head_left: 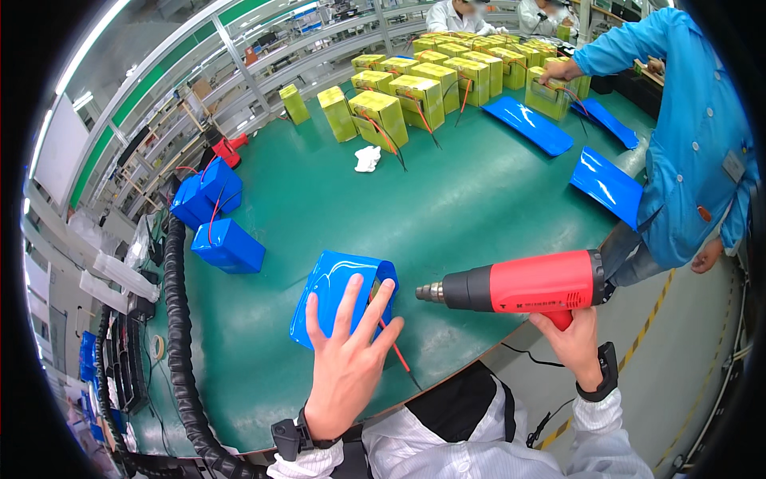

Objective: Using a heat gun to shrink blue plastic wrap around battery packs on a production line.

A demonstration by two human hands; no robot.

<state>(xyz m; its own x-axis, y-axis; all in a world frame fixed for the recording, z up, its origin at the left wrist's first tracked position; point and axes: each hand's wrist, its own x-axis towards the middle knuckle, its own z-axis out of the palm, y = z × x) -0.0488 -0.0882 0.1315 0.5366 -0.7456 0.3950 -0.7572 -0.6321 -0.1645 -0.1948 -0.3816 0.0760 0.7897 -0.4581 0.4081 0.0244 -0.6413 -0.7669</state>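
A blue shrink-wrapped battery pack [325,279] sits on the green table in front of me, its sleeve gaping at the right end and a red wire running out toward the table edge. My left hand [348,363] lies over it, fingers stretched and spread against the film. In my right hand [570,339] is a red and black heat gun [527,285], held by its handle below the body. Its metal nozzle points left at the pack's open end, a short gap away. The fingers around the handle are partly hidden.
Several finished-looking blue packs [229,246] stand at the left, near another red heat gun [223,148]. Yellow-green battery blocks [379,120] with wires fill the far side. Blue film sleeves [608,188] lie at right beside a blue-coated person [686,160] touching one block. A black corrugated hose [177,319] runs along the left.
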